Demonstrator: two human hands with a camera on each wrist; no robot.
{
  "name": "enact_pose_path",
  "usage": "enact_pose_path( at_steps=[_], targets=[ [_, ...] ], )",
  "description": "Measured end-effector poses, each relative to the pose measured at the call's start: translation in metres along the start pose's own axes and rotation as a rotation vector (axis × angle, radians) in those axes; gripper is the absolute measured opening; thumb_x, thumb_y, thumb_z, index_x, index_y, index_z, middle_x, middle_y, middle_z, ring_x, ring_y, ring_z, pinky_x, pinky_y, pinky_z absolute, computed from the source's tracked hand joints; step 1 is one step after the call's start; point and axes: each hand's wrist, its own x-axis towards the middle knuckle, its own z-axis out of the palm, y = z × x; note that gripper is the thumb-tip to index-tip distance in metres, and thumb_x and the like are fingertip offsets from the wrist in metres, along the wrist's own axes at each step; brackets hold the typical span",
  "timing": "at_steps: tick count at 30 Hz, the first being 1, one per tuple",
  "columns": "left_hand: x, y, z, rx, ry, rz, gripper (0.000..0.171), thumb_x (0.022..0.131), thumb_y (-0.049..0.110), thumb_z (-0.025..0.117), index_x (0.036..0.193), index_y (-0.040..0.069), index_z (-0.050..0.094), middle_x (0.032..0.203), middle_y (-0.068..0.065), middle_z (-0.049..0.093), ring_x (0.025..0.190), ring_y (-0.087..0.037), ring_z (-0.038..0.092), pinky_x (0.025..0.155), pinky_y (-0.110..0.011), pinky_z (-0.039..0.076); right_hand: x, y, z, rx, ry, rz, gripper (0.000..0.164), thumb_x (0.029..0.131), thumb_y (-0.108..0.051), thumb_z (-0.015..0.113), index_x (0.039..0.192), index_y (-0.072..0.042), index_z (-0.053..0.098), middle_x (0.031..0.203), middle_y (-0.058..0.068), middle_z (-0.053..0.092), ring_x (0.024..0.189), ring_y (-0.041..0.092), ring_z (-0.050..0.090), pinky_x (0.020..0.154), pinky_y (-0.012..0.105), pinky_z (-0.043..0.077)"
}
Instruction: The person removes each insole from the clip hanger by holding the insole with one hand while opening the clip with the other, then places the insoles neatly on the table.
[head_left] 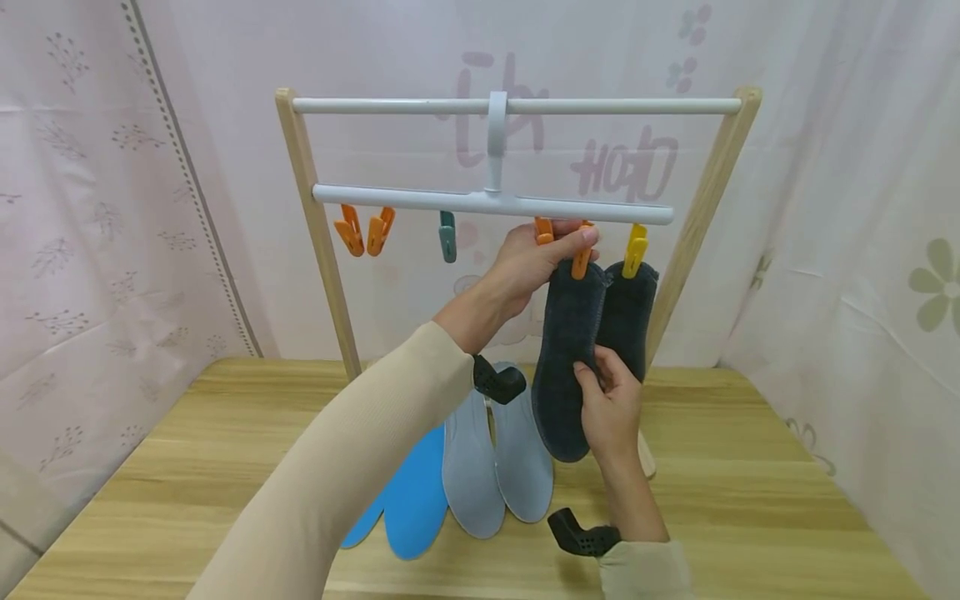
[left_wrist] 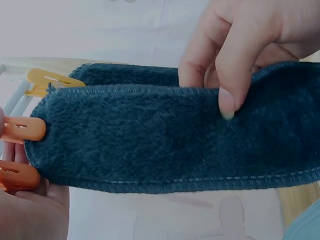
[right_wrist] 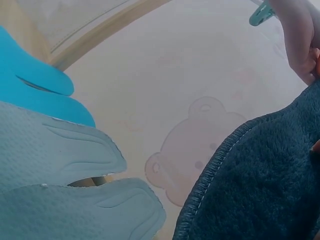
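Note:
My left hand [head_left: 522, 262] is up at the white hanger [head_left: 420, 200], its thumb and fingers pinching an orange clothespin [head_left: 581, 260] at the top end of a dark fuzzy insole [head_left: 566, 358]. Lower down, my right hand [head_left: 617, 408] pinches that insole's side edge between thumb and fingers. In the left wrist view the clothespin [left_wrist: 25, 129] overlaps the insole's end, and another orange clothespin [left_wrist: 17, 176] sits by its corner. Behind it, a second dark insole [head_left: 630, 308] hangs from a yellow clothespin [head_left: 635, 252].
Two grey insoles [head_left: 471, 475] and two blue insoles [head_left: 416, 500] lean below on the wooden table [head_left: 750, 483]. Orange clothespins [head_left: 380, 232] and a green clothespin [head_left: 447, 237] hang from the hanger's left half. A wooden-sided rack [head_left: 315, 225] carries the hanger on its white top bar.

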Motion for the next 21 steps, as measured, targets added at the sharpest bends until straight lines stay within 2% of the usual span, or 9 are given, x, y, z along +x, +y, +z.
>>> enact_pose_path(
  at_steps=[4,8,11,13,18,21],
  targets=[
    [-0.001,0.002,0.001,-0.019,0.010,0.006,0.026,0.097,0.029,0.069,0.116,0.012,0.072,0.113,-0.008,0.075,0.104,-0.011,0.070,0.092,-0.026,0.050,0.001,0.000,0.000,-0.002,0.016,0.009,0.017,0.095,0.003,0.062,0.108,0.004,0.072,0.096,-0.002,0.073,0.086,-0.003,0.065,0.074,0.010,0.052],
    [-0.002,0.004,0.001,-0.048,0.008,0.022,0.026,0.097,0.029,0.068,0.115,0.010,0.071,0.113,-0.010,0.075,0.102,-0.013,0.072,0.092,-0.025,0.051,0.001,-0.001,0.000,-0.017,0.023,0.041,0.016,0.093,0.003,0.063,0.106,0.005,0.072,0.087,-0.019,0.068,0.082,-0.004,0.064,0.072,0.009,0.051],
    [-0.002,0.004,0.000,-0.070,0.006,0.027,0.025,0.097,0.028,0.068,0.115,0.010,0.070,0.113,-0.010,0.074,0.100,-0.014,0.074,0.089,-0.024,0.054,0.000,0.001,0.000,-0.034,0.018,0.078,0.015,0.093,0.003,0.062,0.105,0.005,0.072,0.083,-0.022,0.066,0.078,-0.004,0.062,0.070,0.010,0.050],
    [-0.002,0.004,0.000,-0.078,0.003,0.022,0.026,0.097,0.028,0.069,0.115,0.010,0.070,0.113,-0.010,0.075,0.099,-0.014,0.074,0.085,-0.023,0.055,0.000,0.002,-0.001,-0.046,0.004,0.101,0.015,0.093,0.003,0.062,0.105,0.005,0.072,0.085,-0.016,0.069,0.077,-0.004,0.062,0.070,0.010,0.050],
    [-0.003,0.003,0.000,-0.081,-0.004,0.005,0.025,0.097,0.029,0.069,0.115,0.012,0.071,0.112,-0.009,0.076,0.098,-0.012,0.074,0.082,-0.023,0.055,0.000,0.000,-0.006,-0.117,-0.073,0.151,0.020,0.097,-0.001,0.058,0.112,0.001,0.071,0.106,0.016,0.075,0.081,-0.005,0.062,0.073,0.012,0.050],
    [-0.004,0.003,0.001,-0.100,-0.007,-0.001,0.025,0.096,0.029,0.069,0.115,0.012,0.070,0.112,-0.009,0.075,0.099,-0.013,0.074,0.085,-0.023,0.057,0.001,0.000,-0.010,-0.196,-0.129,0.206,0.025,0.098,-0.006,0.056,0.119,-0.002,0.070,0.117,0.021,0.073,0.088,0.001,0.063,0.075,0.016,0.048]
  ],
)
